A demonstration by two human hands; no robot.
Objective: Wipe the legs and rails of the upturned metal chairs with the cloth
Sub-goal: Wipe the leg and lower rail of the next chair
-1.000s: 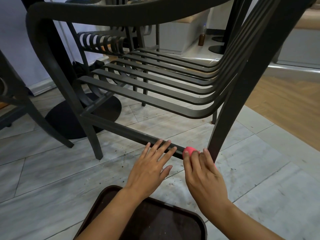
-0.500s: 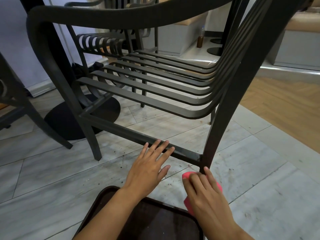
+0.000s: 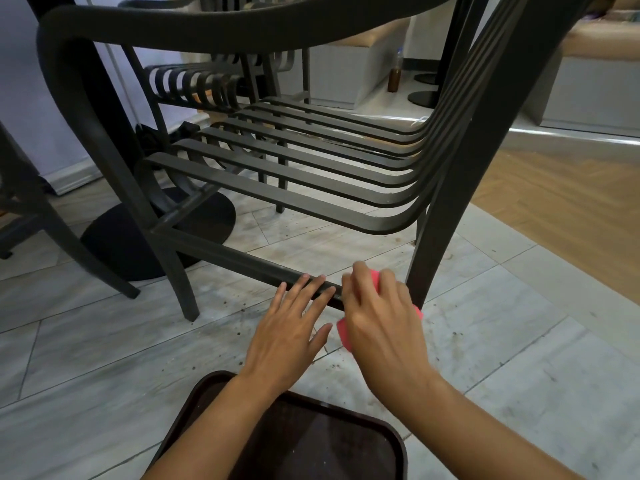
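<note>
A dark metal chair (image 3: 311,199) with a slatted seat stands on the tiled floor in front of me. Its low rail (image 3: 242,259) runs between two legs just above the floor. My left hand (image 3: 294,327) lies flat with straight fingers resting on the rail's near end. My right hand (image 3: 381,317) grips a pink cloth (image 3: 344,332) and presses it over the rail beside the right leg (image 3: 460,188). Most of the cloth is hidden under the hand.
A dark brown tray (image 3: 311,441) lies on the floor just below my forearms. A round black table base (image 3: 138,240) sits behind the left leg. Another dark chair (image 3: 31,216) stands at far left. Crumbs dot the tiles; wooden flooring begins at right.
My right hand dropped with the cloth to the floor by the right leg, then came back up and left onto the rail beside my left hand. The left hand has stayed on the rail.
</note>
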